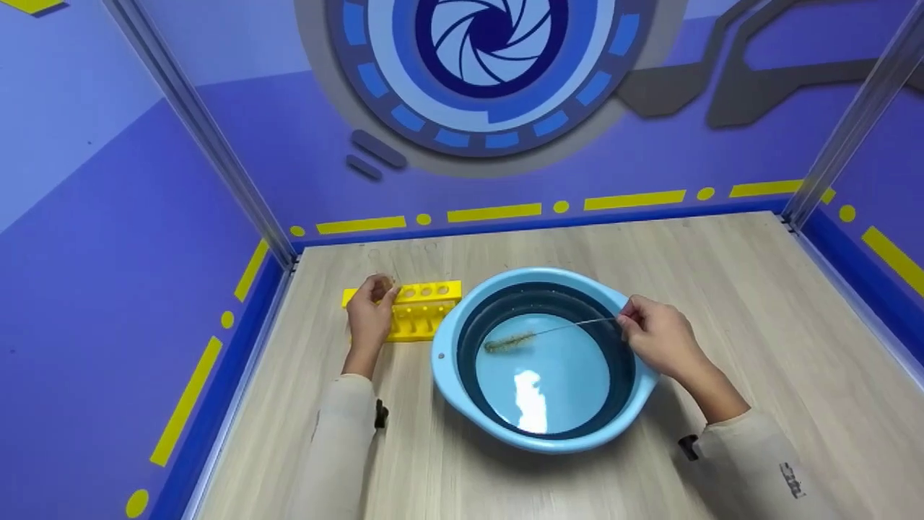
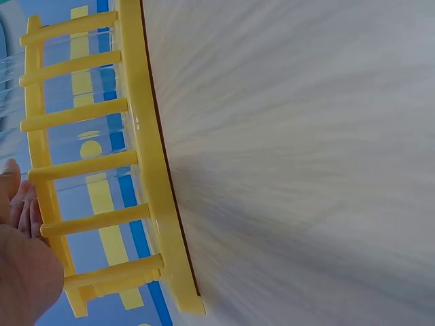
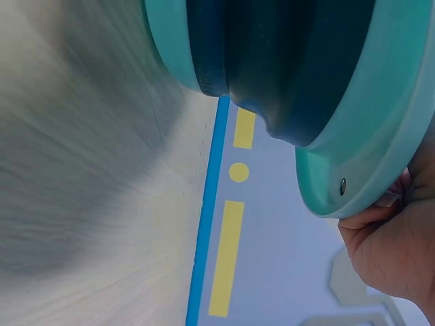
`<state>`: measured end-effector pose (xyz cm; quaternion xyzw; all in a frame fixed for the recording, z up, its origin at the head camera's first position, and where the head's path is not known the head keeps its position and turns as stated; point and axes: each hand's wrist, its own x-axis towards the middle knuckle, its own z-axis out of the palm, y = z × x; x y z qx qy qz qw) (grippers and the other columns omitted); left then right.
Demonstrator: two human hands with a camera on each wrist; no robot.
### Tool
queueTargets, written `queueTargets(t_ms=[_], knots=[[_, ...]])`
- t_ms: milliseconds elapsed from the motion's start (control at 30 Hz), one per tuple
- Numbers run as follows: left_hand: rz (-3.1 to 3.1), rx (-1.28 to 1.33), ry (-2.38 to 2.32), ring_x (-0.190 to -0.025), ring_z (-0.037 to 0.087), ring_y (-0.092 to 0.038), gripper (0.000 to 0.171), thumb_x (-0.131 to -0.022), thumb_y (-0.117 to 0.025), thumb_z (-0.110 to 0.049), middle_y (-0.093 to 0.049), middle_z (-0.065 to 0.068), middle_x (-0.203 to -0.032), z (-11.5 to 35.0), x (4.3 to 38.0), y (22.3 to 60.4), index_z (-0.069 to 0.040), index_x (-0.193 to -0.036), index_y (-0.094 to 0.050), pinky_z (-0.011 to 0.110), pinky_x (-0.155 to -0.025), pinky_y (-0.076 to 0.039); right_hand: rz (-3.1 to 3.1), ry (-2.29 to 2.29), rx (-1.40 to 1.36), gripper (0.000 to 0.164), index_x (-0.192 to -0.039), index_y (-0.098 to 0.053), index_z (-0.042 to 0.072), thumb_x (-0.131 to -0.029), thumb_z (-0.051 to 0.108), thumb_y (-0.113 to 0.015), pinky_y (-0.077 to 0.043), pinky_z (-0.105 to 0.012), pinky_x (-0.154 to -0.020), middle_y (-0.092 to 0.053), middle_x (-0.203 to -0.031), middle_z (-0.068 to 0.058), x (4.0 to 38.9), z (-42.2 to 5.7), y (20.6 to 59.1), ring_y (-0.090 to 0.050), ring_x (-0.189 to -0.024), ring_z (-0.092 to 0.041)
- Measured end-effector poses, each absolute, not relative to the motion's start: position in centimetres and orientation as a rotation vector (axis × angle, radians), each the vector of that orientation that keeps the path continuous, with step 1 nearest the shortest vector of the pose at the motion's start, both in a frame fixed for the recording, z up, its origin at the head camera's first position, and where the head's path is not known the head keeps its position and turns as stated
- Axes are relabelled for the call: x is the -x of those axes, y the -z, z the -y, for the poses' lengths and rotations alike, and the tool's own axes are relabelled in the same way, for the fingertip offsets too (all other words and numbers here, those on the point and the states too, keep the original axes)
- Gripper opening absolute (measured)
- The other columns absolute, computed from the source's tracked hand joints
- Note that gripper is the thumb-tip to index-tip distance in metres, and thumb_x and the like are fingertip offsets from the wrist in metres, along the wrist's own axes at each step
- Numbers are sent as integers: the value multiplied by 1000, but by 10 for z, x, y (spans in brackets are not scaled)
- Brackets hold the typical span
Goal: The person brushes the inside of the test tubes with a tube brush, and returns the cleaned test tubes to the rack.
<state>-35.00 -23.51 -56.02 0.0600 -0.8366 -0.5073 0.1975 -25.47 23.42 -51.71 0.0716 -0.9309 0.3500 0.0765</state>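
Observation:
My right hand (image 1: 660, 336) pinches the thin wire handle of a test tube brush (image 1: 509, 342) over the right rim of a light blue basin (image 1: 451, 383). The brush's bristled head lies inside the basin. In the right wrist view the fingers are beside the basin's handle tab (image 3: 333, 183). My left hand (image 1: 372, 310) is at the left end of a yellow test tube rack (image 1: 449, 290), its thumb and fingers pinching at the top of what looks like a clear test tube, mostly hidden. Other clear test tubes (image 2: 61, 85) stand in the rack.
The basin has a dark folding wall and a shiny light blue bottom. Faint rings (image 1: 431, 247) mark the wooden table (image 1: 751, 303) behind the rack. Blue and purple panels (image 1: 238, 159) enclose the table at the back and sides.

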Motion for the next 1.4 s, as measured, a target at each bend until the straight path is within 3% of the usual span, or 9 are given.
queueTargets(t_ms=[667,1400], knots=[[2348,-139,1419,-105,24,-69,11,-101,-75,-15,-73,9,-109,237,358,555,-11,-111,-71,39,-97,-56,2811,-1084,-207,13,-99,-70,5,-106,13,-62,-52,-30,-68,-72,-85,-10,261,-236,511,-64,-76,-22],[2305,-100,1521,-118,30,-74,11,-103,-71,-7,-75,16,-118,236,342,542,-4,-113,-71,46,-108,-58,2565,-1302,-245,18,-100,-71,-2,-109,10,-60,-51,-20,-66,-67,-82,-11,255,-241,511,-60,-72,-11]])
